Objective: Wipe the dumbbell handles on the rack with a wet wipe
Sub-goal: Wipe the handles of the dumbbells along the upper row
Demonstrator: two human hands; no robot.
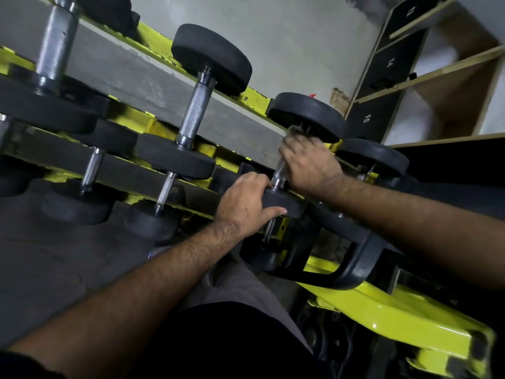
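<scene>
At three o'clock, right hand (310,162) wraps wipe (295,131) round handle (279,172); left hand (247,202) grips head (284,205); other handles seemingly remain.

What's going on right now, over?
Right hand wiping dumbbell handle with wipe. Left hand steadying the near weight head. Nothing in the way.

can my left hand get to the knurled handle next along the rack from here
Probably yes. The left hand grips a dumbbell head, and the knurled handle lies bare up and to its left, with nothing across the way.
</scene>
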